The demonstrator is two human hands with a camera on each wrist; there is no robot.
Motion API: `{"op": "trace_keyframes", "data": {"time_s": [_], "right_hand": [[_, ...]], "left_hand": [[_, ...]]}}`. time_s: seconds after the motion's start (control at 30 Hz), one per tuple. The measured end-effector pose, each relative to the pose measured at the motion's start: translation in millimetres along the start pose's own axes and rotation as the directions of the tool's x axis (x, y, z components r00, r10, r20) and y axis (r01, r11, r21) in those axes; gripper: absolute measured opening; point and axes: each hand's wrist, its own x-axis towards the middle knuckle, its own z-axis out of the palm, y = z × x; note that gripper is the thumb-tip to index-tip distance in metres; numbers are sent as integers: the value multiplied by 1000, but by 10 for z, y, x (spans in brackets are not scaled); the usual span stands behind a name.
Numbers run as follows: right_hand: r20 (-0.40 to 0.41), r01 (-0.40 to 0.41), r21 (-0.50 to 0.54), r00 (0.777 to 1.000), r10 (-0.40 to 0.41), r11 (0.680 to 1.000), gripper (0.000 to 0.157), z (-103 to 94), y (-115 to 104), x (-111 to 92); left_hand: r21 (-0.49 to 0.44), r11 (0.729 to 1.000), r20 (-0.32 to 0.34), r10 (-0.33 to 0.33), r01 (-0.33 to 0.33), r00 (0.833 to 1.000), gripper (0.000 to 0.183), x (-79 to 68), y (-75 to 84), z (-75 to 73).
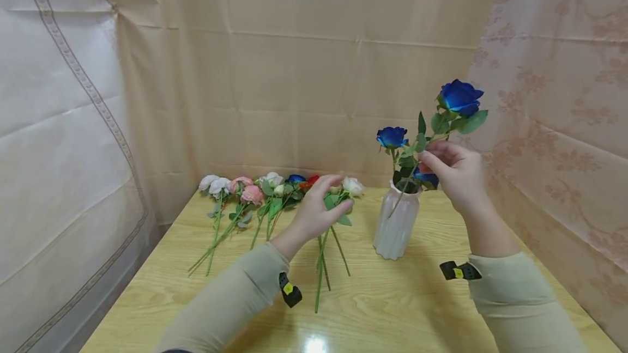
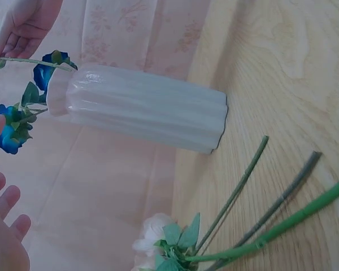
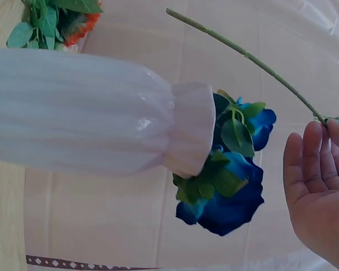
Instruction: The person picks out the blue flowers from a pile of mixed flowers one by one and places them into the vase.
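My right hand (image 1: pixel 458 176) pinches the stem of a blue rose (image 1: pixel 461 97) between thumb and fingers, with the bloom up and to the right. The bare lower stem (image 3: pixel 243 53) slants down; its cut end is outside the vase, and overlaps the vase in the head view. The white ribbed vase (image 1: pixel 396 227) stands upright, holding a taller blue rose (image 1: pixel 392 137) and a lower blue rose (image 3: pixel 226 195) close to its rim. My left hand (image 1: pixel 314 208) hangs left of the vase, fingers relaxed and holding nothing, over the lying flowers.
A row of artificial flowers lies along the table's back: white blooms (image 1: pixel 215 184), pink blooms (image 1: pixel 252 194), a blue one, a red-orange one and a white rose (image 1: pixel 353 186). Their green stems (image 1: pixel 321 271) point toward the front. Curtains (image 1: pixel 294 70) hang behind and at both sides.
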Motion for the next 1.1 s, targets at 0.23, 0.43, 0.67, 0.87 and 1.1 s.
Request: {"op": "trace_keyframes", "data": {"time_s": [0.23,0.43,0.67,0.87,1.1], "right_hand": [[-38,13,-38,999,-15,999,29,-119,-18,33],[-56,16,-32,998,-18,999,29,-196,-23,76],[-69,13,-39,998,-15,999,27,-284,-24,153],[-81,8,-58,997,-13,998,27,-350,-90,227],[-83,-26,-51,996,22,998,27,-405,-162,291]], "left_hand": [[6,1000,-4,7,-7,1000,56,89,13,103],[8,1000,-13,-10,11,1000,57,144,48,148],[14,1000,-7,-15,15,1000,62,200,88,176],[0,1000,-15,-7,7,1000,61,259,126,191],[-11,1000,-33,20,-20,999,58,339,208,213]]}}
